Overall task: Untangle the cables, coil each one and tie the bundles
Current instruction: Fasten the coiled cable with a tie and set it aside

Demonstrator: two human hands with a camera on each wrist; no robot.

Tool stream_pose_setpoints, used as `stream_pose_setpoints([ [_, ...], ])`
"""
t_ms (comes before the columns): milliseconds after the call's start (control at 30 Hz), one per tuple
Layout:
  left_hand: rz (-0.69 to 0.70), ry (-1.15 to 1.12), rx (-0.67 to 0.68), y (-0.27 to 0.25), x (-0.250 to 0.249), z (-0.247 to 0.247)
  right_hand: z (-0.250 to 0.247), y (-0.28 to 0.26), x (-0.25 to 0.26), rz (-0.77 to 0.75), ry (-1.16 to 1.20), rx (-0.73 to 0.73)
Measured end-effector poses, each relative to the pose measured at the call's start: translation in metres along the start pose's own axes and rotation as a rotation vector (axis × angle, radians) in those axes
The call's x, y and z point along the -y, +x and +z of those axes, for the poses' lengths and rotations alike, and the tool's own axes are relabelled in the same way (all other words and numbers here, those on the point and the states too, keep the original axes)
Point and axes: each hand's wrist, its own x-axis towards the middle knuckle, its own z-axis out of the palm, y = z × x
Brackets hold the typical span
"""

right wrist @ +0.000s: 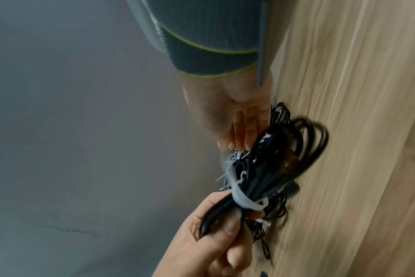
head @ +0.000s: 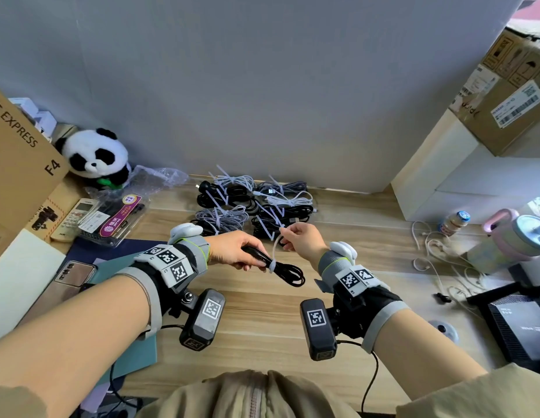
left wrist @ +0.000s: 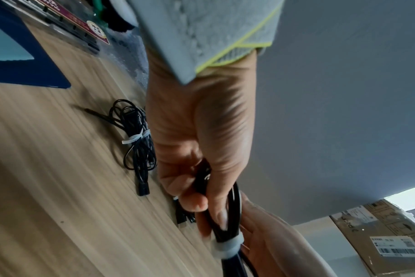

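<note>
A coiled black cable hangs above the wooden table, with a white zip tie looped around its middle. My left hand grips one end of the coil; the left wrist view shows its fingers curled round the black cable just before the zip tie. My right hand pinches the tie's free tail, held up and away from the coil. In the right wrist view the right hand holds that tail above the zip tie, and the loops of the black cable are blurred.
Several tied cable bundles lie at the back by the grey wall. On the left are a panda plush, a cardboard box, a remote and a phone. A loose white cable, a bottle and a black device sit right.
</note>
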Motion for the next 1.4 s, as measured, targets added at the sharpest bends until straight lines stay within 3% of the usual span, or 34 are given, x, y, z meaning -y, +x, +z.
stream_pose_setpoints([
  [67,-0.003,0.006,-0.092,0.002,0.004,0.002,-0.005,-0.002,0.0,0.075,-0.015,0.083],
  [200,0.007,-0.131,-0.247,0.007,0.015,0.003,-0.011,-0.009,-0.005,0.398,0.148,0.354],
  [300,0.015,-0.177,-0.281,0.012,0.021,0.003,-0.009,-0.01,-0.013,0.462,0.271,0.43],
  [533,-0.152,-0.391,-0.258,0.033,0.028,0.009,-0.002,0.008,-0.038,0.49,0.545,0.127],
  [733,-0.282,-0.525,-0.371,0.052,0.03,0.014,0.003,0.02,-0.051,0.524,0.678,-0.027],
  [1000,-0.381,-0.711,-0.46,0.075,0.038,0.006,0.01,0.039,-0.056,0.614,0.416,0.017],
  [1233,-0.416,-0.573,-0.423,0.089,0.039,0.001,0.013,0.053,-0.056,0.589,0.42,0.009],
  [1400,-0.433,-0.543,-0.386,0.095,0.043,-0.004,0.014,0.063,-0.044,0.674,0.509,0.006],
])
